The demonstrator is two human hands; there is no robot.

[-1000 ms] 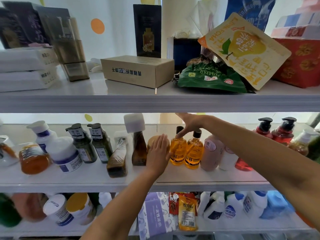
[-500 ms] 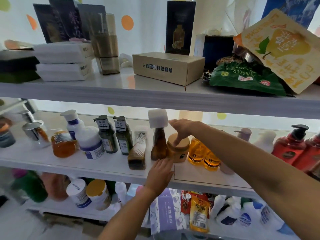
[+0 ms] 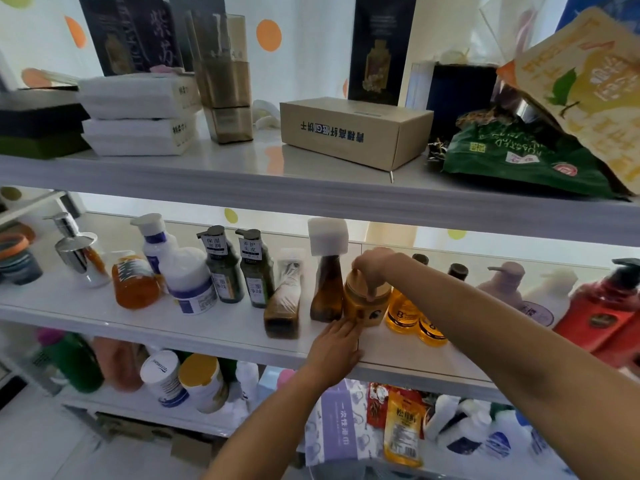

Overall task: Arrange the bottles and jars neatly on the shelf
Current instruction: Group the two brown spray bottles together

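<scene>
jar [image 3: 363, 308] upright on middle shelf [image 3: 221, 329], between brown bottle [image 3: 325, 296] and amber bottles [image 3: 401, 311], just beside both. right hand [image 3: 372, 266] on it from above, fingers curled round the lid, gripping. left hand [image 3: 334, 349] flat on the shelf's front edge, fingers straight, holding nothing, tips at the jar's base.

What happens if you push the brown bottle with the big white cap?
The brown bottle would probably tip: it is tall with a bulky cap on top. Its smooth sides may be slippery. The jar beside it might catch it.
</scene>
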